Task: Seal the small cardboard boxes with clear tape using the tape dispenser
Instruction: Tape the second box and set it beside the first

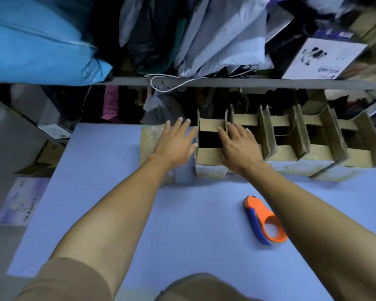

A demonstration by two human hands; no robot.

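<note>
A row of small cardboard boxes stands along the far edge of the table. The leftmost box (150, 137) is closed and shiny with tape. Beside it an open box (206, 157) has its flaps up. My left hand (176, 144) lies flat, fingers spread, on the taped box at the open box's left flap. My right hand (237, 144) rests spread on the open box's right flap. More open boxes (313, 153) continue to the right. The orange and blue tape dispenser (264, 220) lies on the table near my right forearm, untouched.
The light blue table (122, 213) ends at the left, with floor and a printed bag (20, 203) below. A metal shelf rail (248, 83) runs behind the boxes, loaded with bags, a blue bundle (35, 44) and a white printed box (321, 59).
</note>
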